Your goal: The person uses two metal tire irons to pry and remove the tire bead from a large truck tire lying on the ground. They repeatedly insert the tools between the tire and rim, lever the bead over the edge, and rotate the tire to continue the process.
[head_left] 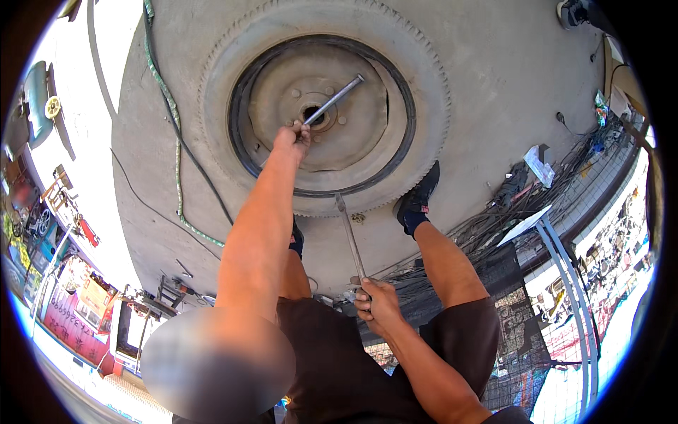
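A large dusty wheel lies flat on the ground, its tyre (431, 113) around a metal rim with a round centre hole. My left hand (293, 139) is closed around a silver metal bar (335, 99), which slants across the wheel's hub (321, 116). Lower down, my right hand (380, 304) grips a tyre lever (351, 237). The lever's flattened tip is at the tyre's near side, just outside the black ring (325, 192) beside the rim; whether it touches the rubber I cannot tell.
My shoe (419, 191) stands against the tyre's near right edge. A green hose (171, 106) and dark cables run along the left. Tangled wires (487, 237) and a metal frame (568, 304) lie to the right. Another person's shoe (571, 13) shows at the top right.
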{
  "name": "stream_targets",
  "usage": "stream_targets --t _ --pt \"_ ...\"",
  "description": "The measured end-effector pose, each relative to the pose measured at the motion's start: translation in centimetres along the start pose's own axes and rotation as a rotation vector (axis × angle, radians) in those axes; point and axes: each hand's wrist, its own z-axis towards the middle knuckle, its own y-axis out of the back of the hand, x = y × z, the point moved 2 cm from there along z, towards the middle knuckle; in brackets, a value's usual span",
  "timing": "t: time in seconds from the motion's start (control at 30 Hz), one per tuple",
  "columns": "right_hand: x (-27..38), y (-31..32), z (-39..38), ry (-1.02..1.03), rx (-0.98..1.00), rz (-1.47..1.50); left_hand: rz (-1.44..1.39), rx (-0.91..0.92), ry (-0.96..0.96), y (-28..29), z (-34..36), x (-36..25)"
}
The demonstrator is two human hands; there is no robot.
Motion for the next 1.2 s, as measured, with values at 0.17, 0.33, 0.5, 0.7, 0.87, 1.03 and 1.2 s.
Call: stream_targets --t 0.17,0.33,0.5,0.7,0.87,1.03,1.2 --pt "-2.7 -0.4 1.7 -0.004 -0.031 0.141 0.000 -0.016 0.042 0.2 -0.3 -0.7" --pt "-3.2 0.2 2.6 0.041 -0.053 0.130 0.019 0.008 0.067 -0.4 0.1 -0.9" --pt "-3.2 -0.8 3.0 0.094 -0.148 0.125 -0.027 0.051 0.053 -0.9 0.9 -0.1" --pt "-6.3 0.5 5.4 0.066 -0.111 0.169 0.060 0.020 0.017 -0.4 -0.3 -0.5" --pt "-9.1 2.4 9.4 0.101 -0.016 0.315 0.085 0.007 0.033 -2.3 -0.3 -1.3" --pt "-10.4 6.4 12.9 0.165 0.004 0.324 0.054 -0.018 0.028 -3.1 -0.8 1.7" --pt "-8.0 10.6 14.7 0.181 0.083 0.276 0.023 -0.055 0.036 -3.4 0.4 4.4"
